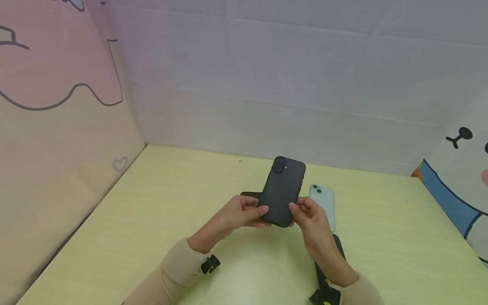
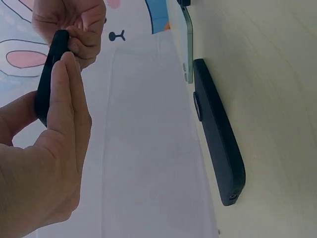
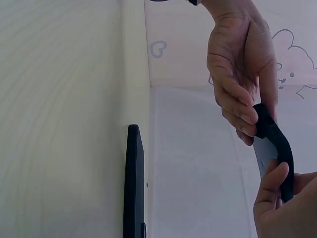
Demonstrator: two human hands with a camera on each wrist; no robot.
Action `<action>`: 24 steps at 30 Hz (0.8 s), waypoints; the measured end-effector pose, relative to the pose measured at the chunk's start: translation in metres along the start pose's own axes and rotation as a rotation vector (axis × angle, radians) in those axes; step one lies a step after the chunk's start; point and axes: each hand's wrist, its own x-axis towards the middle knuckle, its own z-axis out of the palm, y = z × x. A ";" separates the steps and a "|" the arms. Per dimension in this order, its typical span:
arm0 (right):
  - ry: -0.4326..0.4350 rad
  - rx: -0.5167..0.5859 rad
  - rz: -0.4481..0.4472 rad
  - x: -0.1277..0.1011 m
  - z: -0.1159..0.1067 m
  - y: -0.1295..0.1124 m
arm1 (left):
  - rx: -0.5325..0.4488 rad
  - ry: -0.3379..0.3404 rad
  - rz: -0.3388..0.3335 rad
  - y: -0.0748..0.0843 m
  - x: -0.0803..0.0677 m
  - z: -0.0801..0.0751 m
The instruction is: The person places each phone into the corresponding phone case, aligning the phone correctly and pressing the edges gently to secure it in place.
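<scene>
Both hands hold up a phone in a matte black case (image 1: 283, 190), its back with the round camera area facing the head view, its top tilted away. My left hand (image 1: 241, 214) grips the lower left edge, thumb on the back and fingers beneath. At the lower right, my right hand (image 1: 313, 222) pinches the edge between thumb and curled fingers. A pale grey face of the held phone (image 3: 265, 156) shows on its other side in the right wrist view. Just behind the left hand lies another black phone (image 1: 250, 194), mostly hidden in the head view.
Beyond the right hand, a pale green phone (image 1: 323, 205) lies on the light wooden table (image 1: 171, 182). A further black item (image 1: 338, 245) is partly covered by the right forearm. Printed cloth walls (image 1: 267, 84) stand along the table's back and sides.
</scene>
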 end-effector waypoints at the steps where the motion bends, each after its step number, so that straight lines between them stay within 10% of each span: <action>1: 0.015 0.013 -0.006 0.000 0.000 0.000 | -0.005 0.001 0.003 -0.001 0.000 0.001; 12: -0.024 0.007 -0.037 -0.004 0.000 -0.003 | 0.103 0.071 0.093 0.001 -0.004 0.002; 24: 0.033 0.086 -0.015 0.007 -0.021 -0.015 | 0.237 0.090 0.019 0.006 -0.007 0.002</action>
